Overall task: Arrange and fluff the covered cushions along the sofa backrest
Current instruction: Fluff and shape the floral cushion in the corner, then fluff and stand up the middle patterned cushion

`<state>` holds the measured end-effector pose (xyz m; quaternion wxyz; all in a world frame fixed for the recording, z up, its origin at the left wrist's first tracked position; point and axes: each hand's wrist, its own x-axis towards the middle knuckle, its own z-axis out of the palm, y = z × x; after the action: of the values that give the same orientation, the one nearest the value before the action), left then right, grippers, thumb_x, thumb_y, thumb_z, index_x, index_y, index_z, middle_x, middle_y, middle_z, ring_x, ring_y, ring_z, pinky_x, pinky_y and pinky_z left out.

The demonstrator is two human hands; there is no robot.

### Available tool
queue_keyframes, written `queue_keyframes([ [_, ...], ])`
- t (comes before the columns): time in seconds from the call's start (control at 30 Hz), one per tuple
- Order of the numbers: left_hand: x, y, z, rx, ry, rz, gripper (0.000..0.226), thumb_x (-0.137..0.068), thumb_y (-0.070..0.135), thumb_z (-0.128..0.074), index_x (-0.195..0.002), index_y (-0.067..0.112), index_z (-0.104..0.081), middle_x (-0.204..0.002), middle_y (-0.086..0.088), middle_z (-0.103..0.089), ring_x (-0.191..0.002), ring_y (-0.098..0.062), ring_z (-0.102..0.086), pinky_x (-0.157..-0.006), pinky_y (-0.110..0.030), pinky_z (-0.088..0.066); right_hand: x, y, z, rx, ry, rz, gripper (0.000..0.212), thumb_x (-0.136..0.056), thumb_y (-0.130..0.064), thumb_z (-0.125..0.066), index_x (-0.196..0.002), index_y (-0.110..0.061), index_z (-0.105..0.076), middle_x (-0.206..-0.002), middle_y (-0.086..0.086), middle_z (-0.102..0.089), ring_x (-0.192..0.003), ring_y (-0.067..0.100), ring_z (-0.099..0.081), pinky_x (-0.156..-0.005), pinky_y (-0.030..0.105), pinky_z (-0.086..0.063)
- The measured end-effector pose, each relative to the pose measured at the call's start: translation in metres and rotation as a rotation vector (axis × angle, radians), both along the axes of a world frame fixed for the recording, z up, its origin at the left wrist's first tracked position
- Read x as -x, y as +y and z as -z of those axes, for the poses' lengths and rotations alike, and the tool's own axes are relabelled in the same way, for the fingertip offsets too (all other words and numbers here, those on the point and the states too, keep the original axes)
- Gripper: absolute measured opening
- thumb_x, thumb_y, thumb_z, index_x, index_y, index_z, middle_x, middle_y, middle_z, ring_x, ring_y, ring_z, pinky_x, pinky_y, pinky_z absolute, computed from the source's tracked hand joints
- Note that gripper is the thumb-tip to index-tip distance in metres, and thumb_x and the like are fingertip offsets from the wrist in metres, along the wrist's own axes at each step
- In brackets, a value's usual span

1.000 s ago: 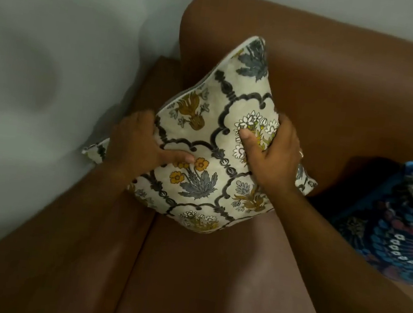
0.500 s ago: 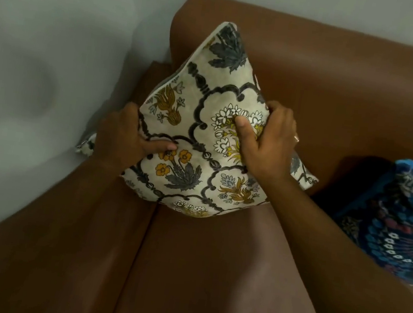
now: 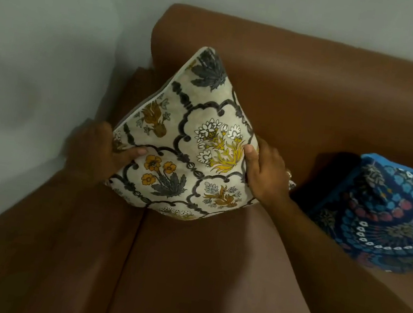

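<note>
Both hands, left hand (image 3: 101, 150) and right hand (image 3: 266, 174), squeeze the cream cushion (image 3: 189, 141) mid-frame, propped cornerwise; blue cushion (image 3: 387, 214), right edge, seems unarranged.

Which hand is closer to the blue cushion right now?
Right. The right hand grips the floral cushion's right edge, just left of the blue cushion. The left hand holds the floral cushion's far left edge.

Cream cushion (image 3: 189, 138) up front, charcoal scalloped lattice, mustard and white flowers, grey leaves; beside it a navy cushion (image 3: 387, 214) ringed with bright blue, red and white dots; brown sofa (image 3: 326, 98) underneath, pale grey-green wall (image 3: 46, 30) behind
</note>
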<state>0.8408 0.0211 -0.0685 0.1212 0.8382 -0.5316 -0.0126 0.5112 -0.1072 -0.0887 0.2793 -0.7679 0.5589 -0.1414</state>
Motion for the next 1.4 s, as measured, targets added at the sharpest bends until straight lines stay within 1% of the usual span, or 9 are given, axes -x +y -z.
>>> queue_keyframes([
  [0.13,0.004,0.0,-0.016,0.059,0.061,-0.061,0.107,-0.063,0.096,-0.047,-0.1,-0.004,-0.057,-0.092,-0.027,-0.059,-0.086,-0.043,-0.061,-0.067,-0.045,-0.047,0.026,-0.005,-0.024,-0.007,-0.106,0.069,0.077,-0.098,-0.067,-0.022,-0.155,-0.018,-0.038,-0.151,0.012,-0.05,-0.141,0.028,-0.044,-0.116,0.045,-0.035],
  [0.33,0.16,-0.025,-0.072,0.555,0.136,0.191,0.099,-0.083,0.084,-0.047,-0.141,0.005,-0.035,-0.149,-0.032,-0.036,-0.138,-0.054,-0.036,-0.113,-0.063,-0.033,0.124,0.009,-0.086,0.313,-0.414,0.241,0.063,-0.103,-0.061,-0.032,-0.136,-0.015,-0.059,-0.126,-0.002,-0.061,-0.119,0.009,-0.055,-0.098,0.012,-0.04],
  [0.5,0.338,-0.066,-0.09,0.437,-0.059,0.658,0.094,-0.081,0.081,-0.059,-0.142,0.011,-0.042,-0.157,-0.025,-0.039,-0.148,-0.046,-0.03,-0.117,-0.054,-0.027,0.266,0.025,-0.092,0.502,-0.391,0.482,0.058,-0.105,-0.059,-0.032,-0.126,-0.012,-0.059,-0.109,0.0,-0.055,-0.102,0.022,-0.056,-0.09,0.023,-0.043],
  [0.67,0.319,-0.118,-0.081,0.006,-0.208,0.319,0.126,-0.066,0.095,-0.051,-0.158,0.01,-0.03,-0.17,-0.021,-0.01,-0.152,-0.054,-0.001,-0.117,-0.072,-0.006,0.389,0.022,-0.052,0.326,-0.123,0.644,0.079,-0.097,-0.071,-0.039,-0.133,-0.004,-0.056,-0.116,0.02,-0.059,-0.111,0.041,-0.056,-0.091,0.06,-0.049],
  [0.83,0.418,-0.156,-0.067,-0.017,-0.246,0.673,0.126,-0.069,0.103,-0.024,-0.156,0.012,-0.029,-0.168,-0.018,-0.019,-0.156,-0.039,-0.007,-0.123,-0.055,-0.003,0.419,-0.002,-0.004,0.014,-0.305,0.696,0.09,-0.086,-0.075,-0.05,-0.153,-0.017,-0.037,-0.146,0.008,-0.052,-0.138,0.027,-0.047,-0.113,0.053,-0.043],
  [1.0,0.505,-0.189,-0.036,-0.255,-0.165,0.622,0.131,-0.05,0.109,-0.027,-0.139,0.016,-0.048,-0.133,-0.011,-0.06,-0.124,-0.036,-0.054,-0.105,-0.057,-0.039,0.437,-0.028,0.037,-0.274,-0.575,0.642,0.057,-0.067,-0.095,-0.054,-0.118,-0.077,-0.039,-0.116,-0.05,-0.053,-0.11,-0.022,-0.055,-0.103,0.031,-0.048],
  [1.17,0.489,-0.194,-0.023,-0.132,0.01,0.52,0.104,-0.037,0.112,-0.034,-0.088,0.021,-0.042,-0.075,0.006,-0.048,-0.077,-0.028,-0.06,-0.07,-0.045,-0.047,0.409,-0.043,0.015,-0.23,-0.519,0.629,0.091,-0.063,-0.101,-0.038,-0.123,-0.033,-0.041,-0.121,-0.005,-0.056,-0.124,0.029,-0.059,-0.102,0.048,-0.049],
  [1.3,0.46,-0.171,-0.023,0.005,0.383,0.281,0.102,-0.033,0.108,-0.048,-0.091,0.025,-0.042,-0.079,0.017,-0.05,-0.067,-0.003,-0.051,-0.052,-0.031,-0.044,0.378,-0.06,-0.033,0.087,-0.41,0.521,0.093,-0.073,-0.098,-0.026,-0.1,-0.014,-0.055,-0.088,0.002,-0.068,-0.081,0.024,-0.067,-0.072,0.041,-0.053],
  [1.4,0.45,-0.155,-0.011,0.101,0.645,0.14,0.098,-0.034,0.102,-0.061,-0.105,0.038,-0.04,-0.095,0.028,-0.051,-0.081,0.009,-0.055,-0.063,-0.018,-0.042,0.365,-0.096,-0.071,0.421,-0.271,0.483,0.074,-0.088,-0.084,-0.03,-0.074,-0.012,-0.042,-0.062,0.001,-0.05,-0.059,0.024,-0.053,-0.054,0.039,-0.037],
])
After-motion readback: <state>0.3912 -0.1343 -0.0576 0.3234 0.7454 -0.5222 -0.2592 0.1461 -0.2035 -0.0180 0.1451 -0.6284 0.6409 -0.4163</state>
